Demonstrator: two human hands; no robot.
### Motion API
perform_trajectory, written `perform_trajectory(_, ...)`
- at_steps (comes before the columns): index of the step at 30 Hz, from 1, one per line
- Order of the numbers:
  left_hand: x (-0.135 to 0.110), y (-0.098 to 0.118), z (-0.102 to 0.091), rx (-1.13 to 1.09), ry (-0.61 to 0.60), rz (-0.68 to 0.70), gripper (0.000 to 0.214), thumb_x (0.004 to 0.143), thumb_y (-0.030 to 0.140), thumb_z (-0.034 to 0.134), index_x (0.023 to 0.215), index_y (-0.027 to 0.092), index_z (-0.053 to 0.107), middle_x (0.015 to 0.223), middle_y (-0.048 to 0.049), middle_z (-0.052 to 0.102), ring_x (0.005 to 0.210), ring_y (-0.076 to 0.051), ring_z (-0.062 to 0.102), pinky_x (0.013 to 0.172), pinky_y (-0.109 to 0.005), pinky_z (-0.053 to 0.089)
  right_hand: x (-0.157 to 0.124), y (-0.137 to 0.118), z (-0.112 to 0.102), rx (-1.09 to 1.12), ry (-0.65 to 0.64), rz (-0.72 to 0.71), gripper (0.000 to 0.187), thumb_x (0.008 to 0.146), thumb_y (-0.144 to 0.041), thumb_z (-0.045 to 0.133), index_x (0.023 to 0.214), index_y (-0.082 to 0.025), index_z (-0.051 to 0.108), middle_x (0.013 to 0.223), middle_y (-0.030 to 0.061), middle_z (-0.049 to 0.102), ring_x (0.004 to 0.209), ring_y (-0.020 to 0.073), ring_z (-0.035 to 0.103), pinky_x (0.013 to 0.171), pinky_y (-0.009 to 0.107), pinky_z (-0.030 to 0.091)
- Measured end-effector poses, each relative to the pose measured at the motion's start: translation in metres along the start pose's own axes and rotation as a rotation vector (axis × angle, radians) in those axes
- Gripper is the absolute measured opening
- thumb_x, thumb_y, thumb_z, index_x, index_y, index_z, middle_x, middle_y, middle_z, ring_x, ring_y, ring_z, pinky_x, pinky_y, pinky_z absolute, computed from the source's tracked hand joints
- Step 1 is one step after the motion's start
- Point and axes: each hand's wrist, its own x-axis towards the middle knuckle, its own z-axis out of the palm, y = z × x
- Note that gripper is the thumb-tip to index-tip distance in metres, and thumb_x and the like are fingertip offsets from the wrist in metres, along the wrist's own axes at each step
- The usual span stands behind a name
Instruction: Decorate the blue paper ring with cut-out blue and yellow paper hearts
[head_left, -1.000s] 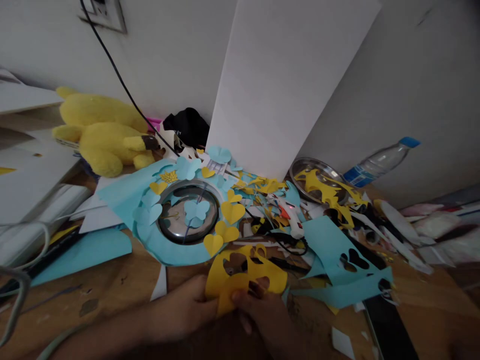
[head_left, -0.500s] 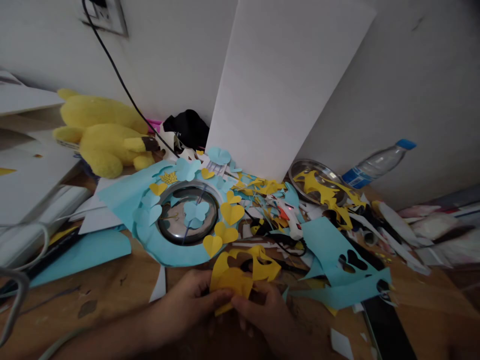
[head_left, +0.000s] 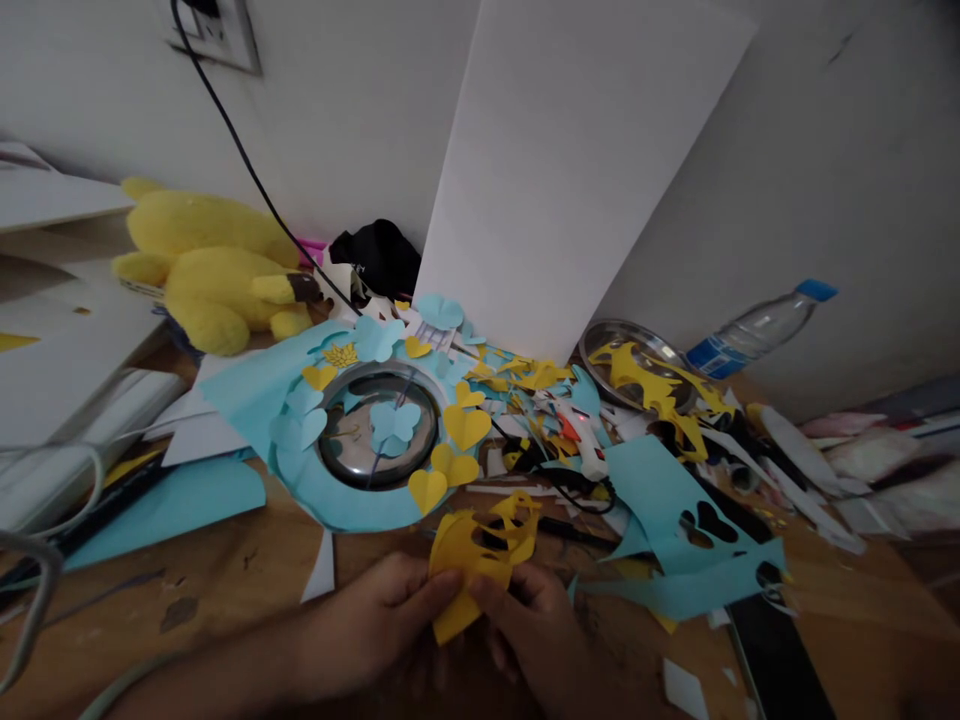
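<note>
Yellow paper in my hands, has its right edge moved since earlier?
Yes: the yellow paper's right edge has moved left, farther from the blue cut-out sheet.

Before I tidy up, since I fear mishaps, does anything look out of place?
The glue gun lies amid paper scraps with a red light showing, a poor spot if it's hot. Yellow offcuts spill over the metal dish's rim.

Bare left hand (head_left: 382,612) and forearm (head_left: 255,655); bare right hand (head_left: 536,625) (its lower part in shadow).
</note>
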Motion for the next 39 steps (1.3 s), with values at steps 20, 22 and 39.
perform_trajectory(20,0.000,0.000,-0.005,0.011,-0.026,0.006,0.035,0.082,0.046,0.050,0.080,0.013,0.062,0.057,0.0039,0.051,0.042,-0.006,0.039,0.039,-0.013,0.034,0.003,-0.008,-0.002,0.024,-0.038,0.047,0.052,0.057,-0.067,0.060,0.054,-0.016,0.050,0.039,-0.0066,0.040,0.029,0.0037,0.031,0.030,0.018,0.019)
perform_trajectory(22,0.000,-0.002,-0.005,-0.030,-0.026,-0.036,0.034,0.081,0.045,0.050,0.083,0.013,0.060,0.052,0.0059,0.046,0.038,-0.005,0.037,0.036,-0.013,0.031,0.003,-0.010,-0.004,-0.023,-0.017,0.016,0.054,0.059,-0.069,0.056,0.049,-0.017,0.049,0.035,-0.0061,0.038,0.028,0.0042,0.029,0.031,0.019,0.018)
perform_trajectory(39,0.002,-0.008,-0.004,-0.007,0.122,0.218,0.011,0.085,0.026,0.048,0.092,0.017,0.051,0.084,-0.0012,0.056,0.073,-0.013,0.051,0.065,-0.022,0.042,0.004,-0.014,-0.011,-0.187,0.164,-0.142,0.054,0.068,-0.067,0.047,0.046,-0.018,0.049,0.033,-0.0054,0.035,0.029,0.0063,0.031,0.032,0.019,0.022)
